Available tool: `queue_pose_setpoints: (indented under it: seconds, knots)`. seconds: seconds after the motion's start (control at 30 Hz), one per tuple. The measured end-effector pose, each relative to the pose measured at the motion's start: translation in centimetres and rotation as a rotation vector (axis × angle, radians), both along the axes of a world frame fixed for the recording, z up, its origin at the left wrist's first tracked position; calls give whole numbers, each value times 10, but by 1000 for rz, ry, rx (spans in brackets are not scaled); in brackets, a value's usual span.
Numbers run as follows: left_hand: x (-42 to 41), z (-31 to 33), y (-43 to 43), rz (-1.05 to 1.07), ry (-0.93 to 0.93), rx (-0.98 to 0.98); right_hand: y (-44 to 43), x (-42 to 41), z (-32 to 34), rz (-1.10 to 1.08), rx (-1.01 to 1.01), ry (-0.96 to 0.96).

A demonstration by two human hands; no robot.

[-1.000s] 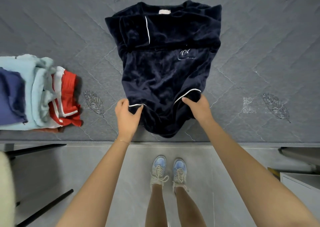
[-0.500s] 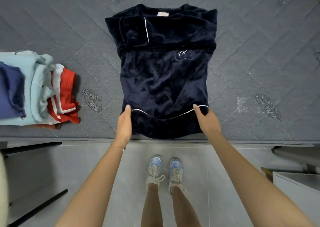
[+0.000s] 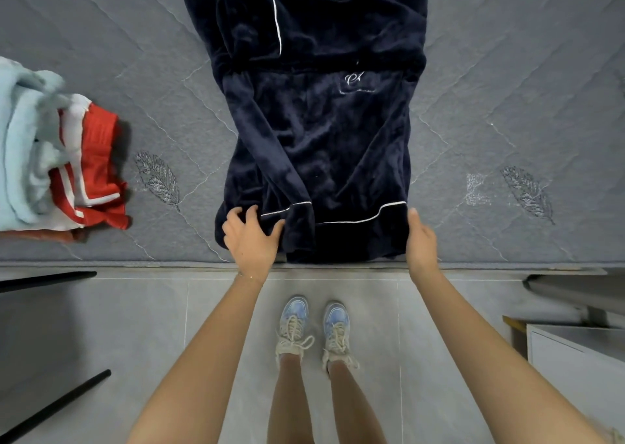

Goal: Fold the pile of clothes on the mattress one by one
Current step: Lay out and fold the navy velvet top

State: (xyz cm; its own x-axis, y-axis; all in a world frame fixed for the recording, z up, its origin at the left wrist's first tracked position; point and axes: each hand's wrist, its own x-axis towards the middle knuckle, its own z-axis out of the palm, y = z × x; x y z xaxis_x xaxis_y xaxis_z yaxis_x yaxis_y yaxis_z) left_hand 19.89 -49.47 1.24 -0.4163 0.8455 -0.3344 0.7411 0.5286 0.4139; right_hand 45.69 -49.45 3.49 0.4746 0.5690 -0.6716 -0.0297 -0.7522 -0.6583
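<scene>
The hem (image 3: pixel 355 237) of the navy top (image 3: pixel 318 132), bunched and lifted a second ago, now lies flat by the mattress (image 3: pixel 507 105) edge. The left hand (image 3: pixel 250 237) has moved from the hem's side onto its corner, fingers bent (pinching or not, unclear); the right hand (image 3: pixel 421 240) has straightened alongside.

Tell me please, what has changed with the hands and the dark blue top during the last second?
The left hand and the right hand let go of the hem they pinched; the navy top now lies flat, hem drawn toward the mattress edge. The left rests with bent fingers on the bottom left corner, the right lies straight along the right edge. The folded pile stayed in place.
</scene>
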Motion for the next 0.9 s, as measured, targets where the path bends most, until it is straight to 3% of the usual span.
queue_pose_setpoints:
  seconds: [0.13, 0.27, 0.33, 0.4, 0.5, 0.63, 0.77, 0.9]
  knots:
    - [-5, -13, -1, 89, 66, -3, 5, -3, -13, 48, -74, 1]
    - [-20, -27, -1, 17, 151, 3, 1, -9, -23, 187, -52, 79]
    - [-27, -30, -1, -12, 165, 7, -3, -14, -26, 299, 15, -20]
    - [-35, -30, 3, -16, 135, 20, -4, -21, -27, 398, 117, -154]
    - [-45, -26, 10, 17, -43, 118, -1, -34, -25, 436, 116, -190]
    - [-49, -10, 7, 193, -418, 276, 7, -39, -25, 278, -9, -231]
    - [-65, -2, 7, 463, -474, 440, 7, -29, -20, 48, -10, -271]
    - [-94, 6, 10, 619, -449, 436, 1, -13, -9, -181, 7, -304]
